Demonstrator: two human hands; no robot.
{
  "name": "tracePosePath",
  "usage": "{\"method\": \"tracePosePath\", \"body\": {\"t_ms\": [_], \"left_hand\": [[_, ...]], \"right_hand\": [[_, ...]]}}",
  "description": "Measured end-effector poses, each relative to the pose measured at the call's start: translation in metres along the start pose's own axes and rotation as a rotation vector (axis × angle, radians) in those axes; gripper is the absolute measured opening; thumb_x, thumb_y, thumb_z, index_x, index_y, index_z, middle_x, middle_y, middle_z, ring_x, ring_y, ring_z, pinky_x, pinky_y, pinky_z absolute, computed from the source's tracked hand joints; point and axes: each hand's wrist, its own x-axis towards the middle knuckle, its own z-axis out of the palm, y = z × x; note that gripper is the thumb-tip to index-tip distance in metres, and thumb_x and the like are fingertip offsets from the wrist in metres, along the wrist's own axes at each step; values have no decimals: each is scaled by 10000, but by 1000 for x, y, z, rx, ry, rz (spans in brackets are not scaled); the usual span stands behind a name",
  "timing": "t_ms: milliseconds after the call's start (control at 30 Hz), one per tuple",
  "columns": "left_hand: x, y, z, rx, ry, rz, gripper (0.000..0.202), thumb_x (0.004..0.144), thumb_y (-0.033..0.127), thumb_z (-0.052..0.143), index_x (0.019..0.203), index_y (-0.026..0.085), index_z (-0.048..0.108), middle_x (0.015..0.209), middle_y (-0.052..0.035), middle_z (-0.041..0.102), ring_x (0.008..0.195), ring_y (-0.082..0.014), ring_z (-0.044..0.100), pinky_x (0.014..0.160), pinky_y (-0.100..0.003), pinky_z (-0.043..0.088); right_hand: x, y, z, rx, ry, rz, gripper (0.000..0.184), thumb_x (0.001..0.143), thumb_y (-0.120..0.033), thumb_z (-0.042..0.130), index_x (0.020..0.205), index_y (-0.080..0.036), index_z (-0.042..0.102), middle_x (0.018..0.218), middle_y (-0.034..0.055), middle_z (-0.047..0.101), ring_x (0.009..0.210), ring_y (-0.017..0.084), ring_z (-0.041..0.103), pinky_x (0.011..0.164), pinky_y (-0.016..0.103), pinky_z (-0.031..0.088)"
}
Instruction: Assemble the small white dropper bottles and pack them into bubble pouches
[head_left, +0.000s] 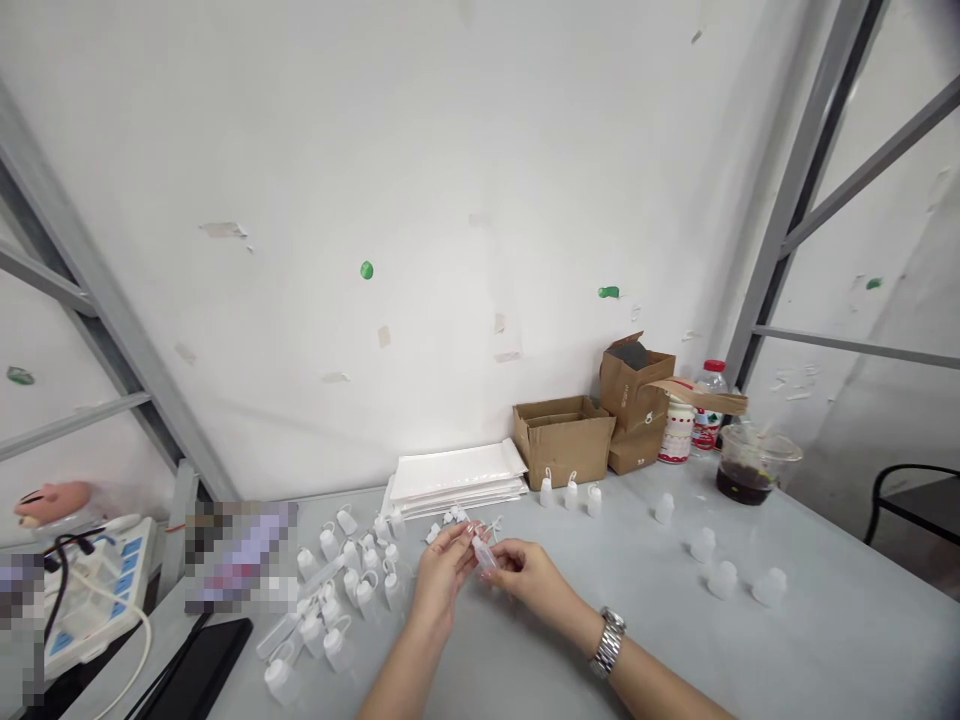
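A small translucent plastic squeeze bottle [486, 556] is tilted between my two hands above the grey table. My left hand [441, 572] is closed, its fingertips pinching the bottle's top end. Closed around the lower end is my right hand [534, 576], with a metal watch on its wrist. A thin tethered cap appears to stick out at the bottle's top. Just beyond my left fingers lie several loose white caps [454, 515]. Left of that hand stands a cluster of similar capped bottles [364, 596], some lying down.
Three capped bottles [571, 492] stand before an open cardboard box [566, 450]. Several small translucent bottles [722, 579] are spread at right. White envelopes [457, 475] are stacked by the wall. A drink cup [742, 480] sits back right; a black phone [199, 675] and power strip [112, 595] lie left.
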Motion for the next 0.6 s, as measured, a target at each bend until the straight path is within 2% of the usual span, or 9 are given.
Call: {"method": "tracePosePath", "body": {"t_ms": [100,267,433,600], "left_hand": [[1,1,-1,18,8,-48,103,735,144,582,802,154,660,904,-103,703,782,-161,660,781,-279,475],[0,1,-2,47,-37,-51,113,723,200,607,808,166,674,950,-101,693,830,-160,649,768,-251,466],[-2,3,1,54,-52,-66,117,706,153,607,797,178,678,961,-80,694,826,-139,642,778,-233,450],[-7,6,4,94,-161,-52,193,667,230,637,847,174,682,1022,-90,673,951,-181,604,841,-262,416]], "right_hand": [[0,1,2,-7,43,19,225,645,-334,638,750,-136,655,530,-41,495,499,90,401,481,215,319],[0,1,6,30,97,58,197,649,-328,615,681,-134,630,506,-40,489,473,94,404,470,219,330],[-2,2,6,-15,113,32,199,673,-292,590,775,-130,646,561,-15,553,496,106,436,497,228,356],[-2,2,5,-109,184,-13,193,668,-250,594,813,-142,662,629,3,599,561,126,473,557,240,375]]}}
